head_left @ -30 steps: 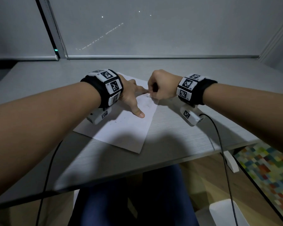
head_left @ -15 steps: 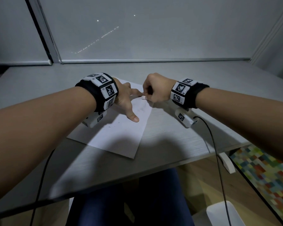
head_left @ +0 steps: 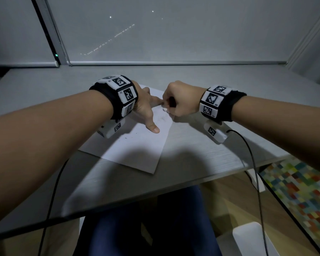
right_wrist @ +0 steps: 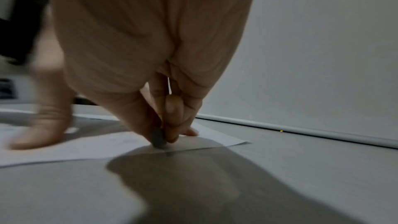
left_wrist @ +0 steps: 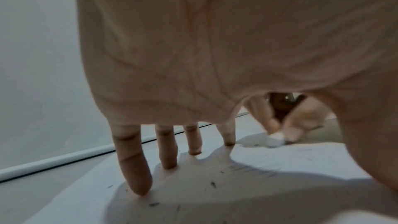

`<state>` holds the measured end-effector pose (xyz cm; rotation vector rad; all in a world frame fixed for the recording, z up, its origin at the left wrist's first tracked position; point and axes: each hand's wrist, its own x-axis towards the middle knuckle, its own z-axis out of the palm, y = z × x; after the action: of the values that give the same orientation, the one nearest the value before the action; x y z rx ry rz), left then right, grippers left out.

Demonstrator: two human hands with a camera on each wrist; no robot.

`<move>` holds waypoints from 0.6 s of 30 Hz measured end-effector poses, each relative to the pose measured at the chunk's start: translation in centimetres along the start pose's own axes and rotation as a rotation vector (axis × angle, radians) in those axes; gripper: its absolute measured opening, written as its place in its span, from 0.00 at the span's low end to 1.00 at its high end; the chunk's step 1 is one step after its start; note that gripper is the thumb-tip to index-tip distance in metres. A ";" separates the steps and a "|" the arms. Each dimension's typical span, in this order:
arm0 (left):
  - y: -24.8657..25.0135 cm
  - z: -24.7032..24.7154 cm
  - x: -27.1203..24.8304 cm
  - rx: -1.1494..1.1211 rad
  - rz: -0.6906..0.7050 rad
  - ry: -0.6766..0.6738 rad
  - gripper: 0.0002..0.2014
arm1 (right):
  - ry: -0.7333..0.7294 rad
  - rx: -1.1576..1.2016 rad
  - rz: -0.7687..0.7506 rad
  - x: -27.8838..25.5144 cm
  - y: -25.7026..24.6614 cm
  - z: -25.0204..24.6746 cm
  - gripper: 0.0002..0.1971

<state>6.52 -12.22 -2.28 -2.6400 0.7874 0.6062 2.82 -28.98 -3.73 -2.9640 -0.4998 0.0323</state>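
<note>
left hand [head_left: 144,110] splayed — right hand [head_left: 181,101] curled, seemingly pinching

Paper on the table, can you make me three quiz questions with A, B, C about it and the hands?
1. Where does the paper lie? A: on the table. B: on the floor. C: on a chair.
2. What colour is the paper? A: red. B: white. C: green.
3. What is the right hand doing? A: lying flat. B: hanging off the edge. C: pinching an eraser.
Answers: 1 A, it lies flat on the grey top under the left hand. 2 B, the sheet looks white in every view. 3 C, it curls round the small eraser against the sheet.
</note>
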 end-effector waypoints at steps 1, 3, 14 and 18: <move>0.0 -0.1 -0.1 0.002 0.002 0.002 0.63 | -0.009 0.009 -0.026 -0.4 -0.3 0.2 0.10; 0.2 -0.1 -0.3 0.008 0.007 0.008 0.62 | -0.043 0.035 -0.062 -1.3 -1.0 0.3 0.09; 0.2 0.1 -1.1 -0.014 0.023 0.004 0.68 | -0.027 -0.006 -0.053 -1.2 -1.1 0.2 0.11; 0.2 0.0 -1.4 -0.022 0.030 0.019 0.66 | -0.079 0.001 -0.107 -1.9 -1.5 0.0 0.09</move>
<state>5.38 -11.79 -1.66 -2.6621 0.8318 0.6024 0.57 -28.22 -3.56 -2.9388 -0.6677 0.1396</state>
